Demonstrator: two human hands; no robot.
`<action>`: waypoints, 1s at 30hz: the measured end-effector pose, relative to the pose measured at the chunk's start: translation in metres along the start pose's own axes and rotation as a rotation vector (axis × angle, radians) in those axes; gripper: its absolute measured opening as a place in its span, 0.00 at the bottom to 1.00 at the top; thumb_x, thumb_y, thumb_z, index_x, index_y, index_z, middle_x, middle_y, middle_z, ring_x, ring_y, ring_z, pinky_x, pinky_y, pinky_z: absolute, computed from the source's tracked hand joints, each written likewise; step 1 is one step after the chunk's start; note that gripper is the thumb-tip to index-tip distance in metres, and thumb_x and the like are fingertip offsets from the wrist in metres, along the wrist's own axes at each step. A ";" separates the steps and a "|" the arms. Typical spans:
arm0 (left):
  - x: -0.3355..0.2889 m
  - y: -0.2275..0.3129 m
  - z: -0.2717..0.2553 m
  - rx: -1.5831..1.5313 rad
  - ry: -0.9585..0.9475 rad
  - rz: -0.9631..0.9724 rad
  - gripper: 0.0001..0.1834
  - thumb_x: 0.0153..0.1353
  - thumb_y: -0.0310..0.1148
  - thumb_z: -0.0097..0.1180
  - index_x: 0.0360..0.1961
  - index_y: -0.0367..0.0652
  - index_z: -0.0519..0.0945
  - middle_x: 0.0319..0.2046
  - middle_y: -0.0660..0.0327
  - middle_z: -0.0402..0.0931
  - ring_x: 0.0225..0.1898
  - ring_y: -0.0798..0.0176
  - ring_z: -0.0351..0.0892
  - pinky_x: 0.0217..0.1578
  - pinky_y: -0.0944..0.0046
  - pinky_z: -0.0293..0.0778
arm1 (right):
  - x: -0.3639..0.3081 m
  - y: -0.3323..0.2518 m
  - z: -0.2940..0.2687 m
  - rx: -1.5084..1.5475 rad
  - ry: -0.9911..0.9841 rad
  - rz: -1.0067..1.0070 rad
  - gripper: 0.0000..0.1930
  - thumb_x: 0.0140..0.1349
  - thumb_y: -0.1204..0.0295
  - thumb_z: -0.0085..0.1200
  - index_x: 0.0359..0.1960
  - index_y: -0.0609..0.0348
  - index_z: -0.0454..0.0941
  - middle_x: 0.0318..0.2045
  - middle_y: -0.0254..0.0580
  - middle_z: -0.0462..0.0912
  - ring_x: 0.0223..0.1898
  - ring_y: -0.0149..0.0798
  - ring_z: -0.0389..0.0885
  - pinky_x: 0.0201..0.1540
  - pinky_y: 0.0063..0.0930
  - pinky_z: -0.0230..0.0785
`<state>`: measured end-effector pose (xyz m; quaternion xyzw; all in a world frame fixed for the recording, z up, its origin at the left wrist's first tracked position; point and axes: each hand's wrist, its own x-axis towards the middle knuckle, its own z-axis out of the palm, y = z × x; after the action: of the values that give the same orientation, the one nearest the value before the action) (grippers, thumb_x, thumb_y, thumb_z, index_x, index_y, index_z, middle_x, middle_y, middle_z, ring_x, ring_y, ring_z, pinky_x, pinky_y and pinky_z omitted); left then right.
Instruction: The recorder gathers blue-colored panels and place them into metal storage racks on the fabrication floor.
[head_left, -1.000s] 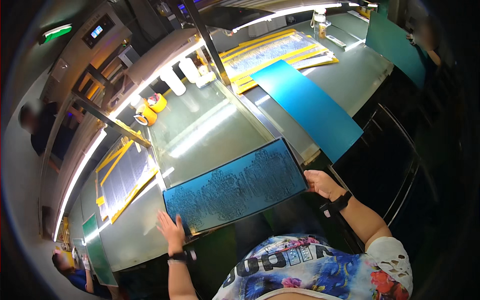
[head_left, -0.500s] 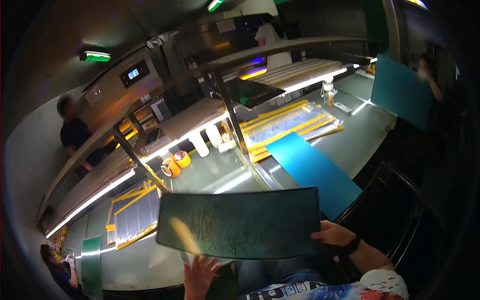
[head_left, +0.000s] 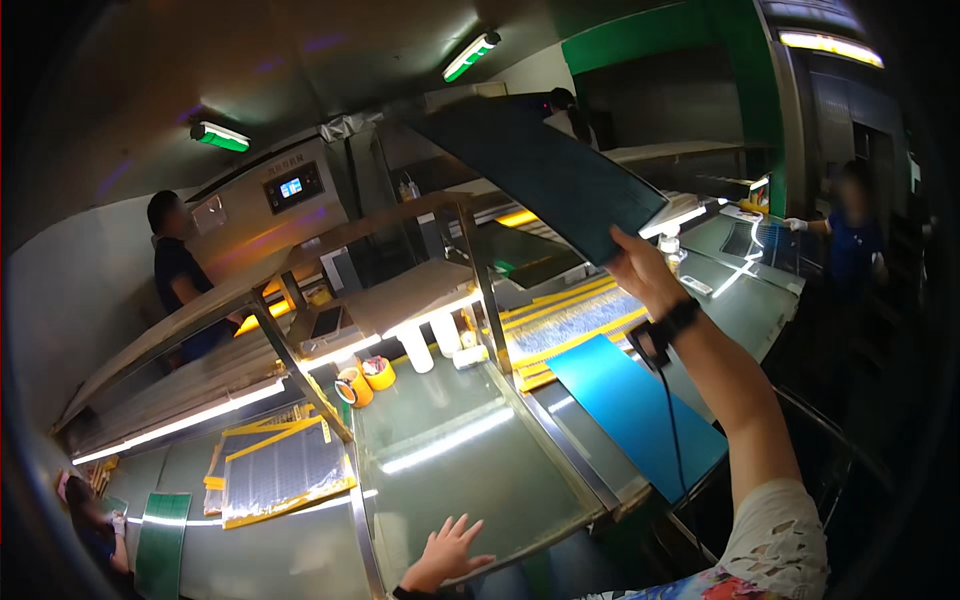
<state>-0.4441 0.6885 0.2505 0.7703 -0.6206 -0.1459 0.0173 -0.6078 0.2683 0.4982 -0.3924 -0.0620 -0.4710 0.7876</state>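
- Head view: the right hand [head_left: 640,275] lifts a dark panel [head_left: 545,165] above the surface [head_left: 440,425], fingers gripping its lower right end; those behind the panel are hidden.
- The panel's upper left end is blurred — its face too dim to read — and it blocks part of a person [head_left: 568,112] at the back.
- The left hand [head_left: 447,555] is near the surface's front edge, fingers spread open; the lower edge cuts off its forearm.
- A cable [head_left: 676,440] hangs across the blue sheet [head_left: 635,405].
- Yellow-edged films [head_left: 288,472] lie left, near orange rolls [head_left: 378,374].
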 end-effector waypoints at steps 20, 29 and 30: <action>-0.024 -0.014 0.051 -0.006 0.121 -0.233 0.54 0.38 0.60 0.59 0.62 0.43 0.51 0.64 0.46 0.39 0.64 0.38 0.35 0.54 0.33 0.44 | -0.134 -0.032 -0.235 -2.385 0.096 1.016 0.22 0.50 0.52 0.51 0.35 0.59 0.78 0.40 0.48 0.78 0.44 0.47 0.75 0.45 0.37 0.67; -0.026 0.001 0.048 -0.053 0.054 -0.254 0.55 0.36 0.52 0.65 0.63 0.45 0.50 0.65 0.52 0.38 0.65 0.43 0.34 0.56 0.35 0.42 | -0.316 -0.003 -0.206 -1.307 0.310 1.056 0.26 0.45 0.56 0.62 0.36 0.71 0.77 0.31 0.44 0.79 0.33 0.32 0.76 0.35 0.24 0.66; -0.029 0.000 0.049 -0.057 0.080 -0.259 0.55 0.36 0.51 0.65 0.63 0.46 0.50 0.65 0.53 0.38 0.65 0.43 0.34 0.56 0.35 0.42 | -0.328 0.000 -0.175 -1.168 0.291 1.075 0.26 0.46 0.57 0.61 0.37 0.71 0.76 0.33 0.44 0.79 0.35 0.33 0.75 0.37 0.24 0.66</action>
<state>-0.4616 0.7244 0.2097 0.8484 -0.5103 -0.1335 0.0448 -0.8349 0.3773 0.2251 -0.6516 0.4947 -0.0303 0.5743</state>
